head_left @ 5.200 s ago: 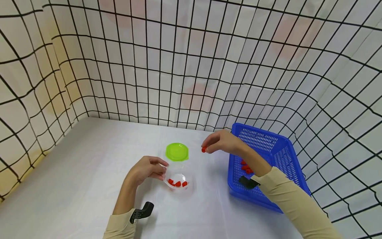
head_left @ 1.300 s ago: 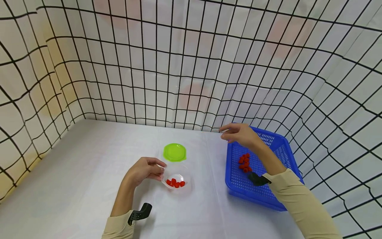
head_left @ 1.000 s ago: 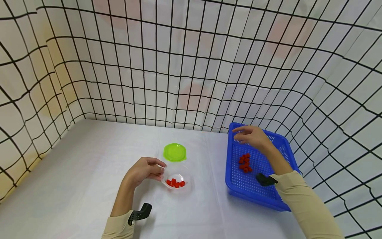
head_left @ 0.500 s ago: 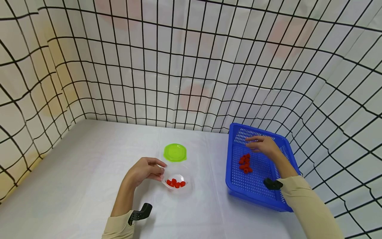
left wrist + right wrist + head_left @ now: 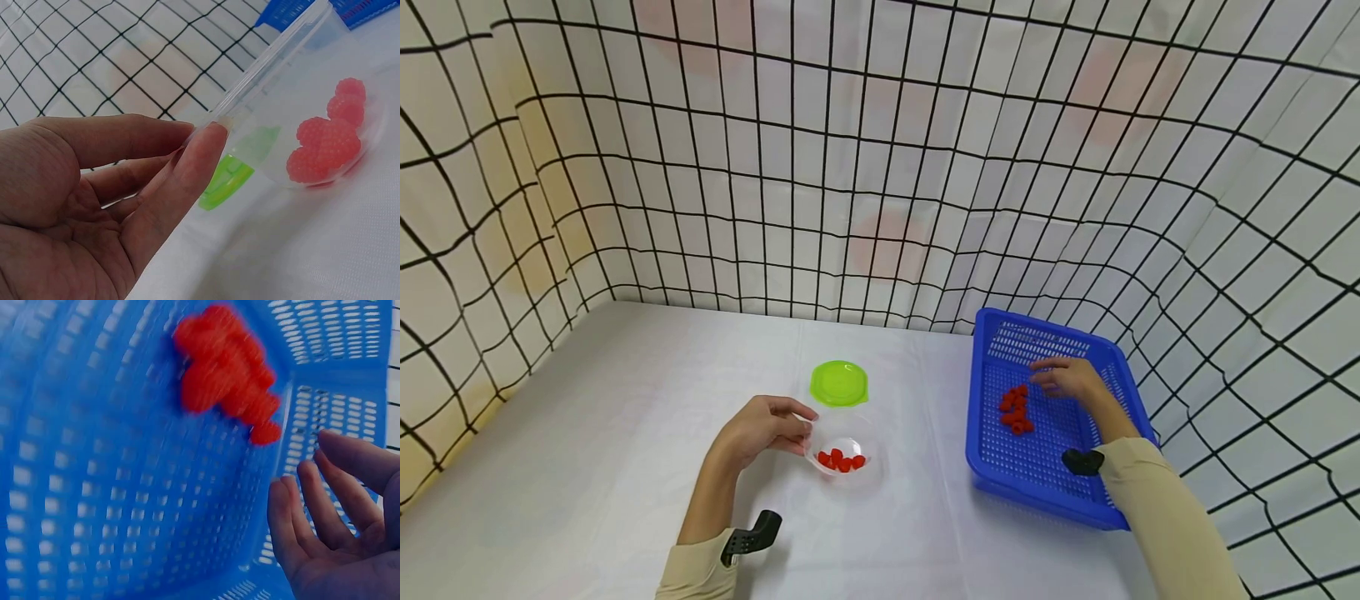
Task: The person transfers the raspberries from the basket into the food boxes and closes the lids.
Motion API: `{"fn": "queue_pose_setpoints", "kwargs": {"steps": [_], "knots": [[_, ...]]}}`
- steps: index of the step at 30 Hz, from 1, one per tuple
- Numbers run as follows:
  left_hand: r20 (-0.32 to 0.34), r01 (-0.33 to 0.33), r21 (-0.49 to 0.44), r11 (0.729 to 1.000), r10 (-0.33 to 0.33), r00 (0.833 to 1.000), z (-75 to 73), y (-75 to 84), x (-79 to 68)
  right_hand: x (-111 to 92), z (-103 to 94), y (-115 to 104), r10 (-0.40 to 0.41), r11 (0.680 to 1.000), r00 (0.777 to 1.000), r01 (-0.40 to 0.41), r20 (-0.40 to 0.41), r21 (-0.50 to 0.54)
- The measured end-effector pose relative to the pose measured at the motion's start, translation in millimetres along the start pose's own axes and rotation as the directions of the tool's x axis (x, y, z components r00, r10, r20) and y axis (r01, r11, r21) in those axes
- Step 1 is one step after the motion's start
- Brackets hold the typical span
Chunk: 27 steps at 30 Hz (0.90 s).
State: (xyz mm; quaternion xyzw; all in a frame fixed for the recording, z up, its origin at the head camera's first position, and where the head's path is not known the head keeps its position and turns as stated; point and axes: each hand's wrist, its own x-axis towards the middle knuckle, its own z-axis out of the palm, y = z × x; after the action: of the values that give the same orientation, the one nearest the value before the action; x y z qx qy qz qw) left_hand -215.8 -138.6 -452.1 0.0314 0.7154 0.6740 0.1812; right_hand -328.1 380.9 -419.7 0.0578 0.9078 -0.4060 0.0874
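Observation:
My left hand pinches the rim of a clear plastic bowl between thumb and fingers. Several raspberries lie in the bottom of that bowl, which looks tilted in the left wrist view. Over the blue basket, my right hand hovers with fingers apart and nothing between them. A cluster of red raspberries rests on the basket floor, just left of its fingertips; the right wrist view shows the cluster blurred, with the right hand below and to the right of it.
A green lid lies flat on the white tabletop, behind the bowl. Black grid panels backed by white cloth rise along the back and both sides. The basket stands near the right-hand panel.
From holding a red raspberry between bowl and basket, my right hand has gone empty and moved right, then down into the basket. The bowl shows more raspberries; my left hand keeps its grip.

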Motion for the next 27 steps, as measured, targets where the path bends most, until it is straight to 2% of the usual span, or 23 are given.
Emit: {"fn": "queue_pose_setpoints", "kwargs": {"steps": [9,16,27], "knots": [[0.003,-0.003,-0.012,1.0,0.003,1.0,-0.6,-2.2,-0.2,1.7,4.3,1.7,0.008,1.0,0.998,-0.008,0.068,0.001],[0.002,0.01,-0.004,1.0,-0.01,1.0,-0.7,-2.2,0.4,6.4,7.9,4.8,0.051,0.999,0.995,-0.051,0.087,-0.003],[0.0,0.009,-0.008,1.0,-0.009,1.0,-1.4,-1.1,0.5,10.0,8.1,8.7,0.051,0.998,0.991,-0.047,0.127,-0.031]]}}
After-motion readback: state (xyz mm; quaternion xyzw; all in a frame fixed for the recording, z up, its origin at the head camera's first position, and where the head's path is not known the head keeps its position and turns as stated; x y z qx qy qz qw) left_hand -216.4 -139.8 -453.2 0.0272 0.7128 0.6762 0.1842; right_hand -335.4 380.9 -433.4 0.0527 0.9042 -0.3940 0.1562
